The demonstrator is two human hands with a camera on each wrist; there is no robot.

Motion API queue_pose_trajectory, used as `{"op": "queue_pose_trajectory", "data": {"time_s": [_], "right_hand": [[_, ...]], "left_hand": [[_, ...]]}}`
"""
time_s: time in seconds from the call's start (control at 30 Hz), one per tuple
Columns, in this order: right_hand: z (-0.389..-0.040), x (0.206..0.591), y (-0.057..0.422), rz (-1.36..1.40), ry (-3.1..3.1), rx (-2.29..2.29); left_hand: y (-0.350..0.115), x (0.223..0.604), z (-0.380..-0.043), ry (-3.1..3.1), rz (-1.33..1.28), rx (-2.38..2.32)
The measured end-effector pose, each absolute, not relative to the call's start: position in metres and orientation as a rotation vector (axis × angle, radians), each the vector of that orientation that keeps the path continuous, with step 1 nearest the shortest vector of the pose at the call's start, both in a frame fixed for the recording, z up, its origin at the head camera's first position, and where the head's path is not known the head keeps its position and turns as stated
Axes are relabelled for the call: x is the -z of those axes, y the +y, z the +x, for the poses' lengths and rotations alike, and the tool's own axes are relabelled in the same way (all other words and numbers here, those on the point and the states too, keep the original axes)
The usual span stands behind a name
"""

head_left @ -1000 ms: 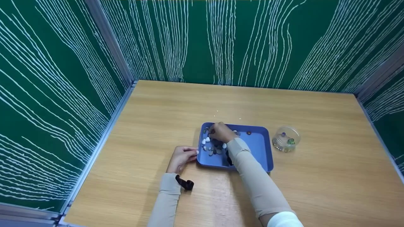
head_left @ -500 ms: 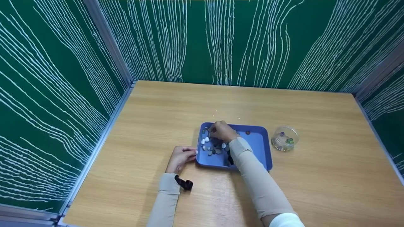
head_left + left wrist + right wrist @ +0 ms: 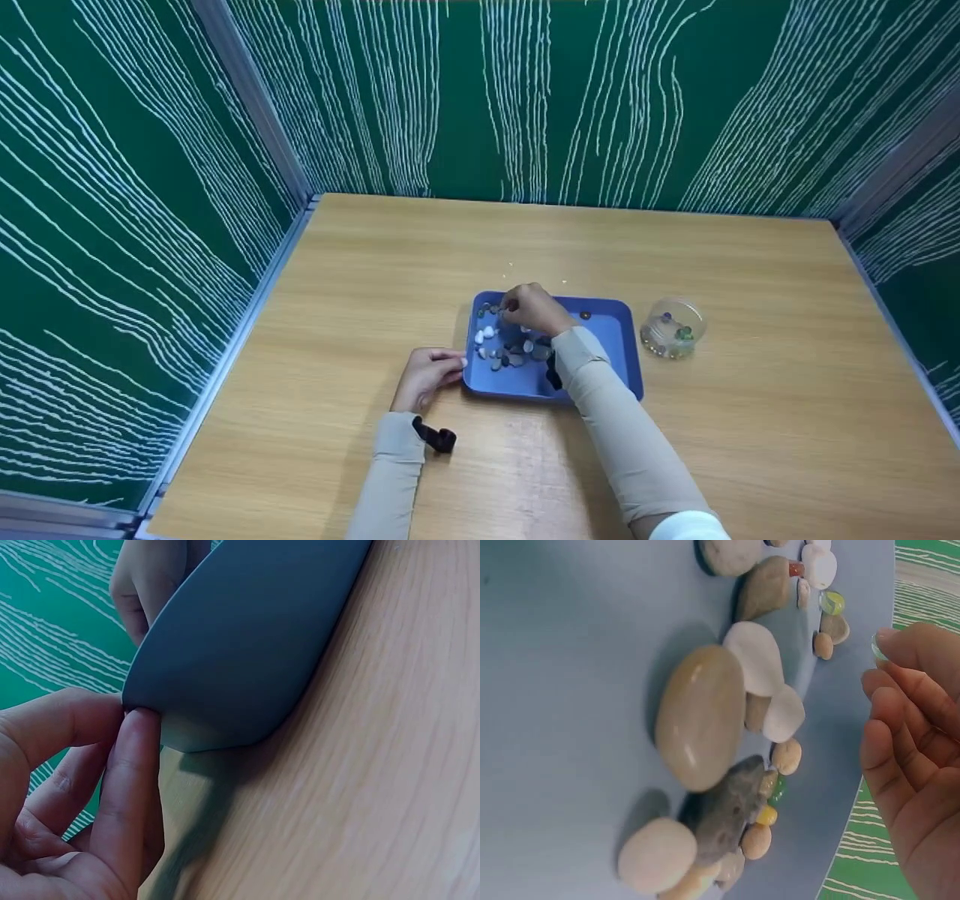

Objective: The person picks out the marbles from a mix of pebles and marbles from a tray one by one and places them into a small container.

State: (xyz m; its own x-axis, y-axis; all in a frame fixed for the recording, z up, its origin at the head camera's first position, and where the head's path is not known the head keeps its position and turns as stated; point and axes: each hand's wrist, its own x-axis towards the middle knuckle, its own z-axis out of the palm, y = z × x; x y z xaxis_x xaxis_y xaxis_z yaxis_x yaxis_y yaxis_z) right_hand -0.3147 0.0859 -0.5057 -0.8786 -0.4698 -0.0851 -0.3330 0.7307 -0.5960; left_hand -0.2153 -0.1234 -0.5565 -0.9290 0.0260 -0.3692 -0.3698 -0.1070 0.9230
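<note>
My left hand (image 3: 427, 376) pinches the left wall of a shallow blue tray (image 3: 592, 386); in the left wrist view its thumb and forefinger meet at the tray's rim (image 3: 217, 652). Over the tray's back left part, my right hand (image 3: 538, 309) holds a small clear glass marble (image 3: 877, 646) between thumb and forefinger, mostly covered by the fingers. Below it lie mixed pebbles: a large tan stone (image 3: 701, 718), a dark grey stone (image 3: 724, 814) and several white ones (image 3: 754, 658). A yellow-green marble (image 3: 832, 601) and a green marble (image 3: 778, 787) sit among them.
Right of the tray stands a round clear plastic tub (image 3: 673, 328) with several marbles in it. A lone brown marble (image 3: 585, 316) lies near the tray's back edge. White specks dot the wooden table (image 3: 375, 262) behind. Green white-streaked panels (image 3: 472, 97) enclose the table.
My right hand has lifted slightly and shifted right across the pebbles, uncovering more small stones at the tray's back left corner. The left hand keeps its hold on the tray.
</note>
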Motion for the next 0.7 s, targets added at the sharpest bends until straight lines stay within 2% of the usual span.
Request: {"op": "queue_pose_trajectory", "data": {"time_s": [0.37,0.7], "right_hand": [[-0.314,0.495,0.106,-0.696,2.689,0.943],[-0.314,0.487,0.125,-0.464,2.611,0.947]], "left_hand": [[-0.123,0.555,-0.215,1.872,-0.411,-2.136],[-0.124,0.553,-0.216,1.901,-0.413,-2.095]]}}
